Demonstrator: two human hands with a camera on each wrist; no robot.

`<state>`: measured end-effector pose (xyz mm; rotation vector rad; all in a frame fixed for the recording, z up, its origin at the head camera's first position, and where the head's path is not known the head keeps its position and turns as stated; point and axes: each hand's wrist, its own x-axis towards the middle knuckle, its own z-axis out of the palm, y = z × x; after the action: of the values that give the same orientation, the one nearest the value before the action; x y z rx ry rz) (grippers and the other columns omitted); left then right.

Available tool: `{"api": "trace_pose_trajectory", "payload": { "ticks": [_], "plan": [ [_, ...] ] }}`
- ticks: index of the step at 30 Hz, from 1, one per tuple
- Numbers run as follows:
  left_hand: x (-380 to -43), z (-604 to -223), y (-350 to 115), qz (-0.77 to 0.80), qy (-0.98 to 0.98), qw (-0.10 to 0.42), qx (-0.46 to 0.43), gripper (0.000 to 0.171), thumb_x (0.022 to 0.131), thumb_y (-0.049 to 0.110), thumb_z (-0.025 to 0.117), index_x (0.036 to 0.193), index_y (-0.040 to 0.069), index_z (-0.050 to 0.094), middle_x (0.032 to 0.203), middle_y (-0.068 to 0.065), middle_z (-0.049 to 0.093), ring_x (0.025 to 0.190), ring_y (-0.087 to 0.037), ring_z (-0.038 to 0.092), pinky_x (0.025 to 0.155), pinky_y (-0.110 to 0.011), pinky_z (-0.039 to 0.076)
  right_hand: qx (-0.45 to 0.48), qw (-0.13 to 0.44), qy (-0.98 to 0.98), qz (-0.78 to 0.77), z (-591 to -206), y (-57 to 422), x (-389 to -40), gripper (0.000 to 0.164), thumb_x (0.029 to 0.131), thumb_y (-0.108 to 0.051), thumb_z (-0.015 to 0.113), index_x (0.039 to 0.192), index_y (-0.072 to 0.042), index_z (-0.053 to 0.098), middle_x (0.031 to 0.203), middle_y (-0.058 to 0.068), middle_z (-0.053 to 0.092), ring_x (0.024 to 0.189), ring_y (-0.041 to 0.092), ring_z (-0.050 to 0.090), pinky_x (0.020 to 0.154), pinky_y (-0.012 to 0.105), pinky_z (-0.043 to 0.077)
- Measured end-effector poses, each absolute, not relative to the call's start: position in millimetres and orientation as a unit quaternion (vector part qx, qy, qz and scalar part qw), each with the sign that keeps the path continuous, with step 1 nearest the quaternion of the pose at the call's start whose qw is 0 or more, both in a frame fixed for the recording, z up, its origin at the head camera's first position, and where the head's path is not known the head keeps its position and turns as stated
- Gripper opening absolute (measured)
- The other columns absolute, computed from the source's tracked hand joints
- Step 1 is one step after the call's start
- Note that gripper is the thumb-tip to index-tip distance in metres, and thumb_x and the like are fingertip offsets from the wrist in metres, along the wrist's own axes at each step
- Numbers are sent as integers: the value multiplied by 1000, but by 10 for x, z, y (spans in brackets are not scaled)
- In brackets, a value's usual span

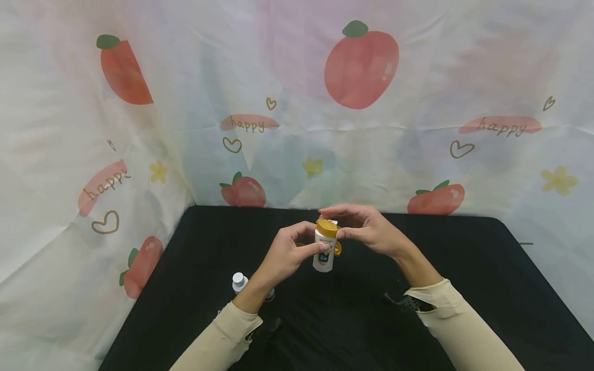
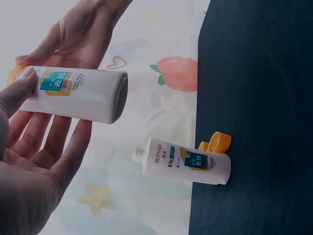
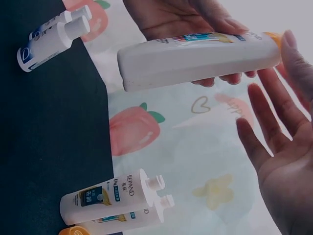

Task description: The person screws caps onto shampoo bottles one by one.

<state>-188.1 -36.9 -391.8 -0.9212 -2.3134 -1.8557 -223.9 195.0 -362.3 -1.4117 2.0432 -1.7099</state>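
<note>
Upright in my left hand (image 1: 289, 252) is a white shampoo-type bottle (image 1: 323, 263); the thumb lies across its front and the fingers go round behind. On its top sits a yellow-orange cap (image 1: 327, 228). My right hand (image 1: 377, 232) pinches this cap with the thumb and a finger, while its other fingers (image 3: 266, 117) stay loosely extended. Beyond the hands stand two similar REPAND bottles, a front one (image 3: 105, 196) and one behind it (image 3: 117, 224), with bare white necks. Orange caps (image 2: 220, 142) lie beside them on the table.
Two white-capped bottles, one nearer (image 3: 49, 46) and one behind (image 3: 51, 23), stand at the left of the black table (image 1: 209, 237), partly hidden by the left forearm in the head view. A printed fabric curtain (image 1: 297, 77) encloses the back and left.
</note>
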Motion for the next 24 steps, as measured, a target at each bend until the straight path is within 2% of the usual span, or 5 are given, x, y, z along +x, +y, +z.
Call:
{"api": "trace_pose_trajectory", "payload": {
  "ticks": [4, 8, 15, 24],
  "plan": [
    [-1872, -3922, -373, -591, -749, 10, -301, 22, 85, 25, 74, 104, 16, 68, 97, 3, 68, 90, -11, 64, 82, -32, 54, -479, 84, 663, -569, -3619, 1941, -2231, 50, 89, 8, 58, 137, 4, 45, 135, 20, 53, 123, 33, 53, 98, 34, 48],
    [-1864, -3923, -362, -596, -742, 8, -307, 21, 85, 25, 74, 103, 16, 67, 97, 3, 69, 89, -11, 65, 79, -30, 55, -476, 91, 661, -573, -3623, 1931, -2221, 54, 88, 12, 58, 139, 4, 42, 133, 21, 53, 123, 35, 52, 98, 33, 47],
    [-1867, -3921, -345, -601, -739, 26, -305, 23, 84, 24, 75, 102, 16, 66, 94, 2, 69, 86, -12, 65, 76, -32, 56, -451, 68, 676, -579, -3620, 1891, -2183, 58, 85, 14, 62, 138, -4, 46, 124, 19, 55, 120, 30, 53, 101, 32, 44],
    [-1851, -3919, -332, -600, -743, 41, -293, 23, 84, 22, 75, 105, 17, 65, 93, 1, 68, 85, -11, 65, 74, -32, 56, -399, 31, 708, -582, -3623, 1832, -2115, 52, 82, 8, 69, 130, -7, 53, 121, 17, 56, 119, 26, 54, 101, 28, 43]
  ]
}}
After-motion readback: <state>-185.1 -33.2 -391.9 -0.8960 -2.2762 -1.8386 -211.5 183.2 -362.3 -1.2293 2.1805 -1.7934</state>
